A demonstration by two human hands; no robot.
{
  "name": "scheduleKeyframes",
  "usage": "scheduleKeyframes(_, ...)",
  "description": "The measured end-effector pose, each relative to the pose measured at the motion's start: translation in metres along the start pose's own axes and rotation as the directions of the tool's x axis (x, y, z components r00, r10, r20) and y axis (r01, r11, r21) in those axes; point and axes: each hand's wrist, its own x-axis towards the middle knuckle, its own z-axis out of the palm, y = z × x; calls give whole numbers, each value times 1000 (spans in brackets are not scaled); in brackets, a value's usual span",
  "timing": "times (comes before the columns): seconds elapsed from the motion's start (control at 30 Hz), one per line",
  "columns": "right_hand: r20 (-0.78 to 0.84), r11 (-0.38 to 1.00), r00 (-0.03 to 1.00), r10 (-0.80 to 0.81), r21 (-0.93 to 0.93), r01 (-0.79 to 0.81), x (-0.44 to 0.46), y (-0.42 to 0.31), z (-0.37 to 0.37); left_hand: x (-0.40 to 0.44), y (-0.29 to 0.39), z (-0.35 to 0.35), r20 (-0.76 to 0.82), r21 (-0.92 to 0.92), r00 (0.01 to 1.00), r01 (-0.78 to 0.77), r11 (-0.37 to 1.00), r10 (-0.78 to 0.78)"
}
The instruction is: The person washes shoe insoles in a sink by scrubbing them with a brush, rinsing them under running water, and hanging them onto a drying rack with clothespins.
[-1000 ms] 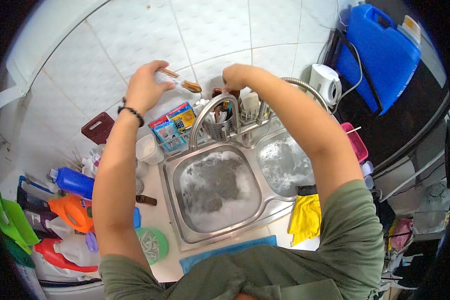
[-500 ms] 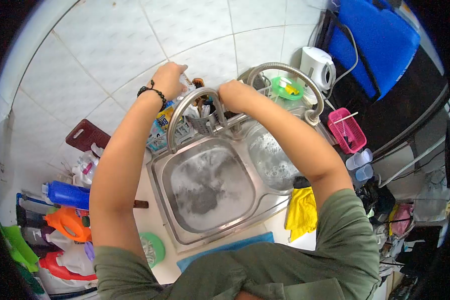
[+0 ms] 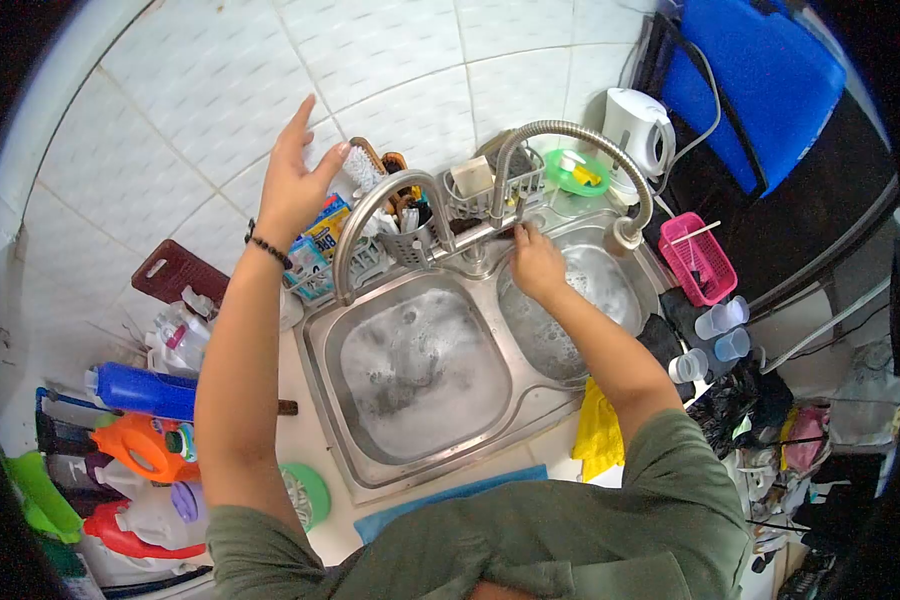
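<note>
My left hand is raised by the tiled wall with its fingers apart, holding nothing. Close to it, a white-bristled brush stands with other brushes around a metal utensil holder behind the sink. My right hand is closed at the right end of the tap, over the edge of the right basin. Its fingers seem to grip the tap handle, which they partly cover. Soapy water stands in the left basin and in the right basin.
Behind the tap, a wire rack holds a pale block. A white kettle, a pink basket and plastic cups are at right. Bottles crowd the left. A yellow cloth hangs in front.
My left hand has come away from the brushes, moving left and opening. My right hand has moved from behind the curved spout, right and nearer, to the tap's end.
</note>
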Motion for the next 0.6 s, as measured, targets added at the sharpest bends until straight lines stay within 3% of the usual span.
scheduleKeyframes(0.07,-123,1000,992,7,28,-4,2,0,7,-12,4,-1,-64,-145,997,33,989,-43)
scheduleKeyframes(0.17,-67,1000,998,-4,3,4,11,2,15,-33,8,-2,-190,-252,977,46,967,-95)
scheduleKeyframes(0.27,71,959,974,-213,-176,223,13,19,15,-60,13,-4,-305,-317,938,65,946,-167)
scheduleKeyframes(0.33,103,944,968,-227,-223,245,1,33,14,-83,17,-7,-402,-330,900,30,943,-169)
scheduleKeyframes(0.37,117,934,965,-234,-248,256,-5,40,13,-93,21,-8,-442,-208,890,23,978,-115)
scheduleKeyframes(0.43,229,977,973,-17,-201,65,-25,41,-8,-118,34,-3,-503,41,864,27,999,-2)
scheduleKeyframes(0.47,286,982,954,87,-188,-34,-35,42,-23,-128,42,0,-428,147,891,-93,985,149)
scheduleKeyframes(0.53,454,1000,891,-27,5,28,-51,49,-54,-141,64,8,-232,322,873,-347,881,429)
scheduleKeyframes(0.57,523,993,847,-93,107,43,-55,50,-70,-141,70,14,-98,232,862,-467,854,498)
scheduleKeyframes(0.6,612,954,778,-140,294,-60,-57,43,-92,-142,77,21,30,125,823,-566,815,567)
